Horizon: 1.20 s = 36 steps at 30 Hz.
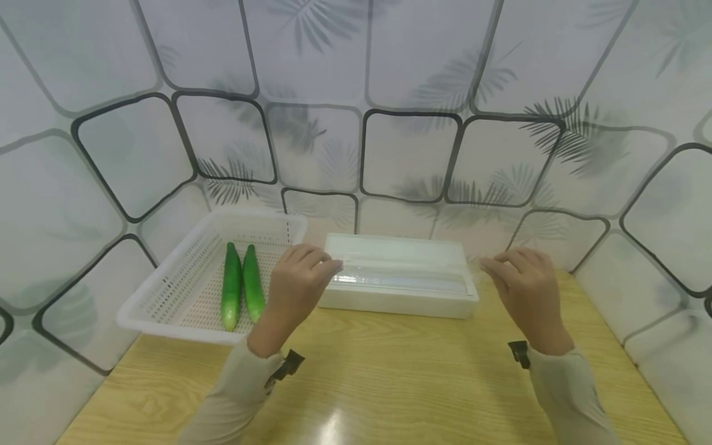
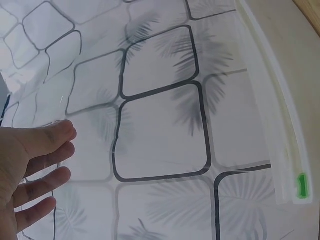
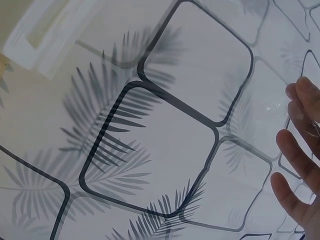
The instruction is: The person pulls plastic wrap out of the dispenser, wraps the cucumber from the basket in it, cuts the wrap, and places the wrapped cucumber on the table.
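A white cling film dispenser box point(image 1: 397, 304) lies on the table, a shiny roll of clear film point(image 1: 400, 282) showing in its long slot. My left hand point(image 1: 297, 281) is raised at the box's left end, thumb and index finger pinched together. My right hand point(image 1: 525, 290) mirrors it just beyond the right end. Between the two hands spans a thin, clear sheet of cling film point(image 3: 272, 106), mostly see-through, with small glints near the right fingertips. In the left wrist view, the other fingers of the left hand point(image 2: 37, 175) are loosely spread.
Left of the box stands a white plastic basket point(image 1: 158, 330) holding two green cucumbers point(image 1: 230, 287), side by side. The wooden table point(image 1: 400, 377) runs back to a wall covering point(image 1: 411, 157) with a leaf and rounded-square pattern, which also encloses both sides.
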Tool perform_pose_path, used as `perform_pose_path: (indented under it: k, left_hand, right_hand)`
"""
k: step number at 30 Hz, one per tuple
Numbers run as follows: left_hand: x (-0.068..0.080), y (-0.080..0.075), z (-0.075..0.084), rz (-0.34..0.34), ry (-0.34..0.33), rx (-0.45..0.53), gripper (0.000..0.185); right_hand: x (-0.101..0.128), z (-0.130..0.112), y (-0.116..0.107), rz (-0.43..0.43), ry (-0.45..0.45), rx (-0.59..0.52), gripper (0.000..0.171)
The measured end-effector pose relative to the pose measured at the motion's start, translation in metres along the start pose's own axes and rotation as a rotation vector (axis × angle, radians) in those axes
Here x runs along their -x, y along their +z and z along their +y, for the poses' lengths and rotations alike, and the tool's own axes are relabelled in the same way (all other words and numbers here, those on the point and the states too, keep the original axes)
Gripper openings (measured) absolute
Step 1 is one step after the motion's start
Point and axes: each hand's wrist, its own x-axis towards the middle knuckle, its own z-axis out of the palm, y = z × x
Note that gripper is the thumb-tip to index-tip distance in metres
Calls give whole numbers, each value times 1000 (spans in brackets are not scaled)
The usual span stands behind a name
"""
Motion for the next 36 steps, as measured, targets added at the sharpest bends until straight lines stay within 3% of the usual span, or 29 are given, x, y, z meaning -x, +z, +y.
perform_pose_path:
  k: [6, 10, 12, 17, 19, 22, 27, 31, 36]
  left_hand:
    - [2, -7, 2, 8, 15, 33, 5]
    - [8, -15, 1, -42, 52, 101, 9]
    - [13, -20, 1, -110, 76, 155, 10]
    - [26, -31, 3, -392, 136, 301, 10]
    - [30, -32, 5, -522, 154, 354, 8]
    - [37, -29, 9, -716, 158, 402, 5]
    - [50, -16, 16, -978, 128, 439, 3]
    - [66, 0, 20, -1089, 90, 475, 5]
    - [85, 16, 23, -1115, 62, 470, 8]
  right_hand:
    - [1, -3, -8, -27, 1, -9, 44]
    - [1, -5, -19, -132, -26, -50, 52]
    - [1, -5, -26, -219, -52, -99, 50]
    - [8, -6, -38, -549, -75, -275, 3]
    - [11, -8, -40, -710, -45, -347, 14]
    - [16, -13, -39, -907, 19, -426, 9]
    - [29, -21, -28, -1111, 98, -506, 5]
    - [44, -30, -14, -1221, 163, -523, 10]
    - [64, -39, 1, -1260, 191, -492, 15]
